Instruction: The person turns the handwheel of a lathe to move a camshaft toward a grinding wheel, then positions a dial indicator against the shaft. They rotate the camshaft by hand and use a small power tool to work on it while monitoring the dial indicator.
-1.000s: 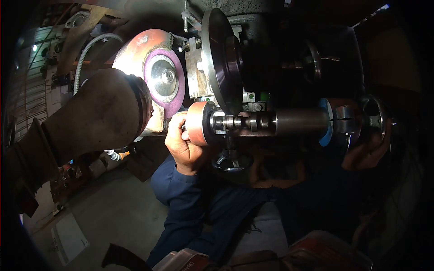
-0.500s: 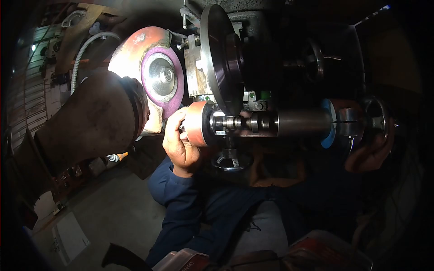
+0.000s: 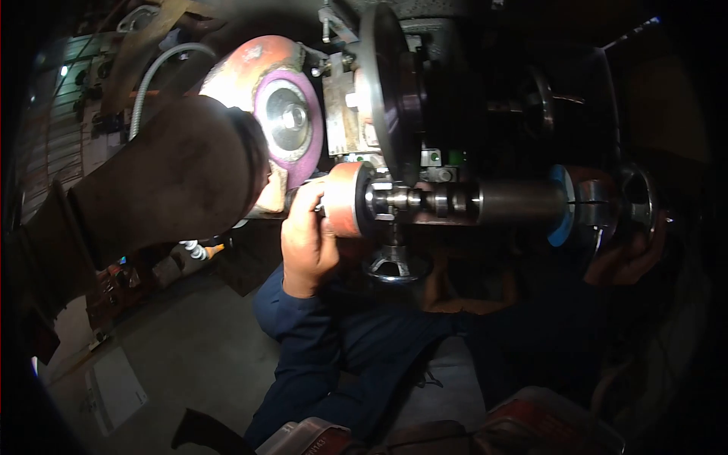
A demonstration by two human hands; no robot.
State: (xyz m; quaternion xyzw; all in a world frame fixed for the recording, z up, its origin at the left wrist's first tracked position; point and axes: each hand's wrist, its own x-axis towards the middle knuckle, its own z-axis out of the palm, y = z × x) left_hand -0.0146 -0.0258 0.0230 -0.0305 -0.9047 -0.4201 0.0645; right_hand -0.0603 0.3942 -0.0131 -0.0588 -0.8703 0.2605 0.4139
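My left hand (image 3: 309,246) is closed around the left end of an orange-red cylindrical housing (image 3: 346,201). From the housing's right side a shiny stepped shaft with lobes, like a camshaft (image 3: 421,200), runs level into a dark metal sleeve (image 3: 523,200). A blue ring (image 3: 561,205) and a split clamp collar (image 3: 593,203) sit at the sleeve's right end. In dim light, my right hand (image 3: 633,258) is at the lower rim of a chrome handwheel (image 3: 644,201); its fingers are partly hidden behind the rim.
Behind the shaft stands a large grinding wheel (image 3: 383,91). A pink grinding wheel (image 3: 309,140) in a red guard is at upper left. A dark lamp-like hood (image 3: 174,163) reaches in from the left. A smaller handwheel (image 3: 394,265) hangs below the shaft.
The whole view has shifted, so the machine appears slightly farther right and higher. Both hands stay at the same parts, the left at the housing and the right at the handwheel.
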